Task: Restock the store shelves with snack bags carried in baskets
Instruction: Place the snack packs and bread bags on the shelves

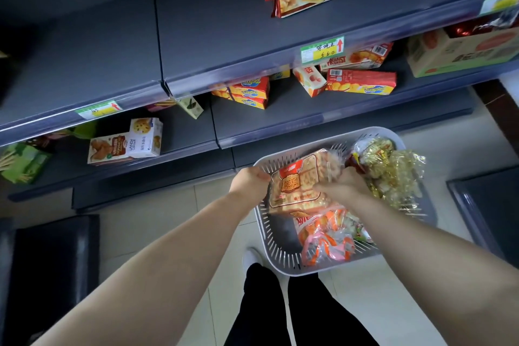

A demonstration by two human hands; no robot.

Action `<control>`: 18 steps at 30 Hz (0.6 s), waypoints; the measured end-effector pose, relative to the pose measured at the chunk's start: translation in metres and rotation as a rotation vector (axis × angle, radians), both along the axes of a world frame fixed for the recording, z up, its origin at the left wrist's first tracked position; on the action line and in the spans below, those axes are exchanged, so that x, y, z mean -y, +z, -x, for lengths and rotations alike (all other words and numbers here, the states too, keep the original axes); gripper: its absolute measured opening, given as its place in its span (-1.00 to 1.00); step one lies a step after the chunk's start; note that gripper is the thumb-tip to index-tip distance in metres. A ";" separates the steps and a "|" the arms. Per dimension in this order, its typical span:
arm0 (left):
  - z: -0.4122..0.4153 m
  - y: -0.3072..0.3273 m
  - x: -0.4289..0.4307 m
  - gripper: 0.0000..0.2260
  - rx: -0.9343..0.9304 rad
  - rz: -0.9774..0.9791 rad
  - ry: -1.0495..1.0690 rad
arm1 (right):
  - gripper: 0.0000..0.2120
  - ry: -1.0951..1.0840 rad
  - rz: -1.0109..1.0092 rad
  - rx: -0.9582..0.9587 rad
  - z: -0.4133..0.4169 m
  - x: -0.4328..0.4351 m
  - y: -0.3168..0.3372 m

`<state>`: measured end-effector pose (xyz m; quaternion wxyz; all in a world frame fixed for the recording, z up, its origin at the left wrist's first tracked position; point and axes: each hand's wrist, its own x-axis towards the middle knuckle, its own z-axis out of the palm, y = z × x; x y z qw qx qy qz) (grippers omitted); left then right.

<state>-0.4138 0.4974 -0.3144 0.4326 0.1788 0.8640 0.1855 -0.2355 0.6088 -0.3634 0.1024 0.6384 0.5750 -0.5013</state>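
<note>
A clear plastic bag of pale square crackers with an orange-red label point(297, 185) is being held above the far-left corner of the white slotted plastic basket point(280, 261). The left hand point(250, 180) is gripping its left edge with curled fingers and the right hand point(342, 185) is clutching its right side, both arms stretching forward and down. Its long axis is pointing toward the dark grey metal shelves point(210, 22), label facing up.

Dim, soft indoor light; wide-angle bending; slight blur throughout.
</note>
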 end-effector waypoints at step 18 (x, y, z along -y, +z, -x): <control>-0.037 0.040 -0.016 -0.57 0.460 -0.117 0.306 | -0.21 -0.471 0.076 -0.588 -0.105 -0.005 0.111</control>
